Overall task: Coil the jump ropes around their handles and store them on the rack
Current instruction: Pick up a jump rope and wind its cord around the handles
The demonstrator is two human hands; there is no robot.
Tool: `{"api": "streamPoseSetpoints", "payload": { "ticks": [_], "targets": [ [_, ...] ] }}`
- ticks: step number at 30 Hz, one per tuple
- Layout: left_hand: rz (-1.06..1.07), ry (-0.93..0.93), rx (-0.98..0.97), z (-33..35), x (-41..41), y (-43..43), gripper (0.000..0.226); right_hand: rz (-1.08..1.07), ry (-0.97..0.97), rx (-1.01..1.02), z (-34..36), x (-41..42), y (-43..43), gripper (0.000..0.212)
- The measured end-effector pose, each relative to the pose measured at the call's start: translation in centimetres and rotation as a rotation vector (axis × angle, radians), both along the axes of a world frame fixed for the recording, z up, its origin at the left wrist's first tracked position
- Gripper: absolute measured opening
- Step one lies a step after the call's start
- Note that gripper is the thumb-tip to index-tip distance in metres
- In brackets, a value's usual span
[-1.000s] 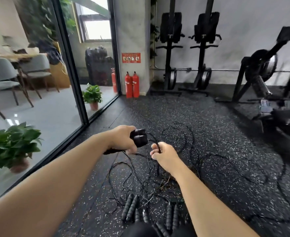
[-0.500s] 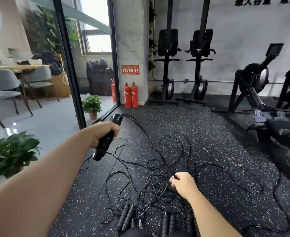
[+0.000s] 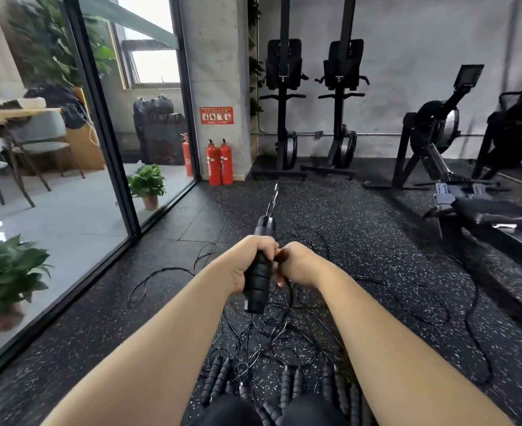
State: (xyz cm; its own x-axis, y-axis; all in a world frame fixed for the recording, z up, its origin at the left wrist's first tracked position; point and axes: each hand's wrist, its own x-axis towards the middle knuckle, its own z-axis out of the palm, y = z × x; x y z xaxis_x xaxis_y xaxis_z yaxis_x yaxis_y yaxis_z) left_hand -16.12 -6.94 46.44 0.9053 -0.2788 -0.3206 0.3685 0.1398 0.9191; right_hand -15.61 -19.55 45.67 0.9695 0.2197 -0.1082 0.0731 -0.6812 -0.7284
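The left hand (image 3: 249,263) grips the upright black handles (image 3: 258,279) — the right hand (image 3: 299,265), just beside, pinches the thin rope (image 3: 279,258); more ropes (image 3: 272,336) tangle on the floor (image 3: 361,241).

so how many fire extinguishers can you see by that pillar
3. Two red fire extinguishers stand side by side at the pillar's base, one left of the other. A third shows behind the glass partition, possibly a reflection.
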Motion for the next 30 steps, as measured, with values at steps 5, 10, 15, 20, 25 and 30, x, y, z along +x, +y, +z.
{"api": "streamPoseSetpoints", "payload": {
  "ticks": [5,10,15,20,25,30],
  "targets": [
    [0.095,-0.060,-0.034,1.2,0.7,0.3,0.017,0.046,0.050,0.124,-0.5,-0.5,-1.3,0.030],
    [0.251,-0.138,-0.030,4.1,1.9,3.7,0.033,-0.040,0.139,-0.067,-4.4,-0.2,-4.4,0.021],
    [0.431,-0.159,0.058,5.5,2.7,7.4,0.010,-0.184,0.129,-0.313,-8.9,0.2,-7.5,0.020],
    [0.463,-0.108,0.077,3.9,2.8,7.9,0.011,-0.284,-0.035,-0.236,-7.4,1.2,-7.0,0.025],
    [0.304,0.063,0.169,3.1,2.0,7.1,0.014,-0.340,-0.179,0.056,-2.2,3.1,-6.1,0.024],
    [0.195,0.082,0.256,3.2,2.0,6.6,0.027,-0.336,-0.494,-0.001,6.1,4.7,-6.0,0.025]
  ]
}}
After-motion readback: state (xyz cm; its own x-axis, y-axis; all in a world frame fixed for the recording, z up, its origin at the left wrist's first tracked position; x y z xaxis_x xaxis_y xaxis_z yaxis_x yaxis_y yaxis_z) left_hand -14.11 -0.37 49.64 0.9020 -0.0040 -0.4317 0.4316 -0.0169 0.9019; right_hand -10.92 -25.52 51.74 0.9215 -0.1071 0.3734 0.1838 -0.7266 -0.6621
